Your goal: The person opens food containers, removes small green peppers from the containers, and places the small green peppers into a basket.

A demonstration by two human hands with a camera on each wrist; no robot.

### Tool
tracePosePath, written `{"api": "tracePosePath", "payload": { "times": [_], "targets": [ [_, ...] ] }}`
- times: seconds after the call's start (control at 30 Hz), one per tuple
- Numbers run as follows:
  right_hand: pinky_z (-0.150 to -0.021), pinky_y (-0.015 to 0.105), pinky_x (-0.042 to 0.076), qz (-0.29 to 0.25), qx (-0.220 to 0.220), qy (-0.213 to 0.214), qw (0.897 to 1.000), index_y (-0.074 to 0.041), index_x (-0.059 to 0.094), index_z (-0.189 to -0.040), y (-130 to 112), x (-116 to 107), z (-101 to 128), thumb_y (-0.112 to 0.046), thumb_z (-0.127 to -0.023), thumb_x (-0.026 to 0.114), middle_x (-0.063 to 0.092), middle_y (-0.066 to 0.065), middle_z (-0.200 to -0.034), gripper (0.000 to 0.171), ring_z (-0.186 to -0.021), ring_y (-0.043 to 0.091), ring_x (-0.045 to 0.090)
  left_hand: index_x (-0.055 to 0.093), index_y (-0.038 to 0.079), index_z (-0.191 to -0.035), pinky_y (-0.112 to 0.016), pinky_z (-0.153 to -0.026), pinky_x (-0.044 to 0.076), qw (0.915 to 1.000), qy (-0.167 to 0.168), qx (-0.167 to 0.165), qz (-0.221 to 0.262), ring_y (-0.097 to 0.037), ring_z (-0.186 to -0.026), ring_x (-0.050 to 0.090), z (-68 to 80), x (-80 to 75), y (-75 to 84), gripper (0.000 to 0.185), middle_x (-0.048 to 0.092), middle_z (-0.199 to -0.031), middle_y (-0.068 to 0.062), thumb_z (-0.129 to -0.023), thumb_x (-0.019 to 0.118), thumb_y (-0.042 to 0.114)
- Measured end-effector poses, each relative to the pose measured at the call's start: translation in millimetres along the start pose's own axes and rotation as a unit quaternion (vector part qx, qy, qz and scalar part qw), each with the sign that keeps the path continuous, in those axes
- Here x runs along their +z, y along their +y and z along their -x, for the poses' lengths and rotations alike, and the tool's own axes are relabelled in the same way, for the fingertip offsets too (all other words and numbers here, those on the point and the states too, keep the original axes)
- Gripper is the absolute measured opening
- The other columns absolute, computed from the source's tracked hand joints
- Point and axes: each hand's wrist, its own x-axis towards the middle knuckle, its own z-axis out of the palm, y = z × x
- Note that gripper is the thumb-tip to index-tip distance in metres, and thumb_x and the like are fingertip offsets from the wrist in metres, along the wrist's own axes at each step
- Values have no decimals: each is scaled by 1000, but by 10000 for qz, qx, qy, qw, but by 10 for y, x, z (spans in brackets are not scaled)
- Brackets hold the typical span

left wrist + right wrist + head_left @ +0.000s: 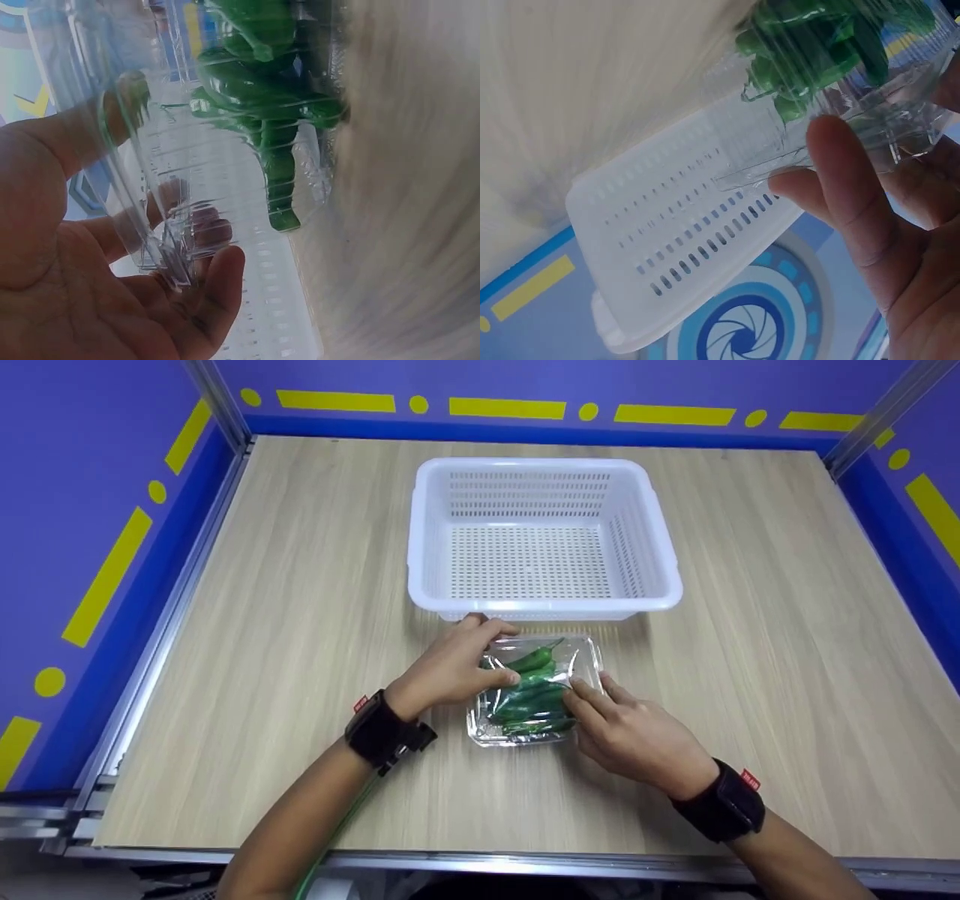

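Note:
A clear plastic clamshell box (586,652) of green chili peppers (532,703) sits on the table, in front of the basket. My left hand (450,666) grips its far left corner, thumb over the top and fingers round the outer edge. From the right, my right hand (641,742) holds the box's right side, with fingertips at the lid edge. The left wrist view has the peppers (247,82) behind the clear wall, the left fingers (217,292) curled about a corner. In the right wrist view, the right fingers (847,180) lie along the lid's rim.
A white perforated basket (544,605) with nothing in it stands just beyond the box. Both hands rise over a wood-grain table (300,607). Blue panels (525,379) with yellow marks enclose its back and sides, and a metal rail (525,864) runs along the front edge.

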Motion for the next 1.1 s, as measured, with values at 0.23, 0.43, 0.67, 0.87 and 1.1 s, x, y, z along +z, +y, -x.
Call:
{"api": "tracePosePath", "payload": {
  "times": [0.23,0.43,0.67,0.87,1.1],
  "targets": [
    [-79,46,61,-31,-92,116,9999,2,66,-115,5,-6,-30,-13,-85,62,73,19,-115,34,-92,41,74,36,20,-157,-61,-119,28,9924,-151,326,-1174,-34,-150,32,160,110,242,87,32,-163,-12,-88,68,62],
    [-77,45,62,172,-190,165,9995,5,66,-113,-29,-17,-35,-11,-78,68,73,19,-111,38,-86,37,75,39,27,-156,-78,-113,18,9740,-390,625,-2140,-39,-157,15,285,250,429,93,16,-170,-11,-80,69,71],
    [-70,43,62,210,-33,81,9997,2,66,-114,-88,-54,-63,-7,-81,71,72,18,-111,35,-81,35,75,44,34,-151,-80,-109,24,9665,-467,937,-2345,-42,-156,18,268,218,406,80,19,-170,-7,-82,75,58],
    [-70,42,62,208,78,-89,9997,-2,65,-116,-128,-90,-81,0,-83,72,71,15,-112,34,-83,33,74,41,45,-151,-78,-112,23,9593,-640,1404,-2366,-43,-156,17,262,143,291,79,23,-169,-2,-80,75,47],
    [-62,36,61,-19,346,235,9991,-5,66,-113,-119,-66,-58,-4,-78,69,70,12,-110,36,-75,28,71,50,48,-145,-77,-112,23,9558,-512,1626,-2396,-39,-156,18,241,137,233,75,29,-166,5,-74,77,48]
  ]
}}
